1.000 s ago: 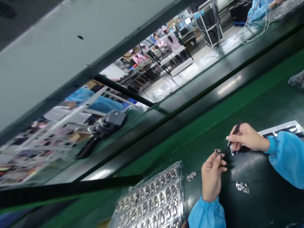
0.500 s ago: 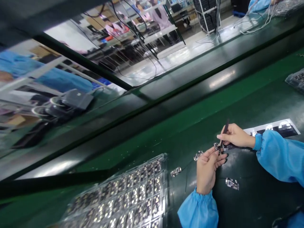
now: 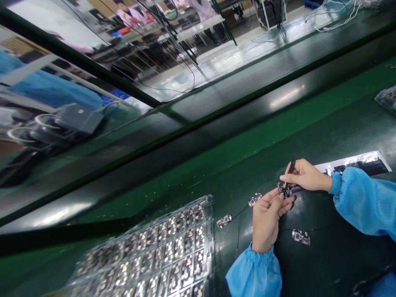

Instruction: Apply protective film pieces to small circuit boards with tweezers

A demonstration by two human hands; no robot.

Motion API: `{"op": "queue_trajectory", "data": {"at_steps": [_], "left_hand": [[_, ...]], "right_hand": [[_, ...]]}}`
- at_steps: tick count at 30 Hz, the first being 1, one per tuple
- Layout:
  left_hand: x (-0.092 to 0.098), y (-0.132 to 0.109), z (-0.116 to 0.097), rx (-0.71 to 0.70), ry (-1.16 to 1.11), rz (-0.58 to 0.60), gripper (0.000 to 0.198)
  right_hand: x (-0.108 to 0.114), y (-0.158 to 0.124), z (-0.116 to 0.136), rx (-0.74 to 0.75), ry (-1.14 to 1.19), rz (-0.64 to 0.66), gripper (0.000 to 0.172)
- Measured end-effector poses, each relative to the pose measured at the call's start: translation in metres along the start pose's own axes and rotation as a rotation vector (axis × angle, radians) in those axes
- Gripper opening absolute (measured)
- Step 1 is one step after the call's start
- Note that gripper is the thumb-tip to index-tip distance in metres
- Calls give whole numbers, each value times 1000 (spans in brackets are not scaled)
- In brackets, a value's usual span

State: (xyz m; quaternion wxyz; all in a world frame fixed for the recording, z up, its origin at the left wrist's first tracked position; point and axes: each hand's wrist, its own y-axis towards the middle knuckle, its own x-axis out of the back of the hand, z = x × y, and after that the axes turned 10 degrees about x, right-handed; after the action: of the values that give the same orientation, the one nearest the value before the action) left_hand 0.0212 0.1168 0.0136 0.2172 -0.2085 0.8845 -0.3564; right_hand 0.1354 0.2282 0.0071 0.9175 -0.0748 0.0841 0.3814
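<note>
My left hand (image 3: 266, 220) is closed, pinching a small circuit board (image 3: 281, 188) between thumb and fingers. Held like a pen in my right hand (image 3: 305, 175) are black tweezers (image 3: 291, 164), slanting down so their lower end meets the board; the exact tip is too small to make out. Just left of my left hand lies another circuit board (image 3: 255, 199), and farther left a second loose board (image 3: 224, 221), with thin dark wires near them. A further circuit board (image 3: 301, 237) rests on the green table below my right hand.
A clear plastic tray (image 3: 210, 231) filled with rows of boards stands at the lower left. Beyond my right wrist lies a white sheet with black strips (image 3: 375, 156). A dark rail (image 3: 216, 119) crosses behind the table. Another clear tray (image 3: 388, 99) sits at the right edge.
The view has shifted slightly, so the background sits higher and farther left. Both hands keep their grip on the board and tweezers, with the tweezers now a little more upright.
</note>
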Motion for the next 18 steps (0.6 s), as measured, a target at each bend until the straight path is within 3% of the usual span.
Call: {"op": "queue_trajectory", "data": {"at_steps": [18], "left_hand": [[5,0,-1,-11,55,-36,34]], "right_hand": [[-3,3,-10,44,77,15,34]]}}
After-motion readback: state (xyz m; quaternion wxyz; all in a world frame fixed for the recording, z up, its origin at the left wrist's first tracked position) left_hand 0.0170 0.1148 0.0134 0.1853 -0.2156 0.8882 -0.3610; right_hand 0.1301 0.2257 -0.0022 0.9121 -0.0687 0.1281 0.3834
